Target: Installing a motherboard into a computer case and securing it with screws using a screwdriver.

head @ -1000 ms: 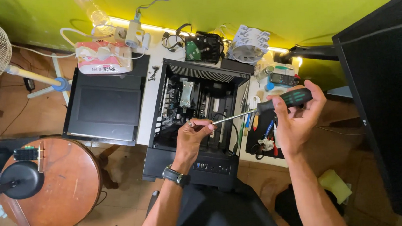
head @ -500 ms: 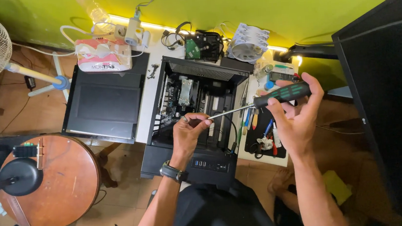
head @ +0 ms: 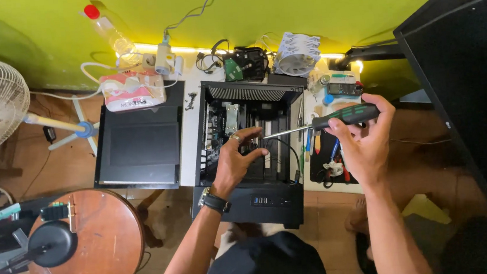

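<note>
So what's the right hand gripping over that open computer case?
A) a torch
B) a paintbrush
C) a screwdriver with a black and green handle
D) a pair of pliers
C: the right hand wraps a screwdriver whose metal shaft points toward the left hand above the computer case.

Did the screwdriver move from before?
Yes. The screwdriver rose a little: its handle, earlier beside the open computer case, now sits nearer the case's top right corner.

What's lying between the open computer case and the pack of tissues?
In the head view, a black side panel lies flat between the tissue pack and the open computer case, beside a few small dark screws.
</note>
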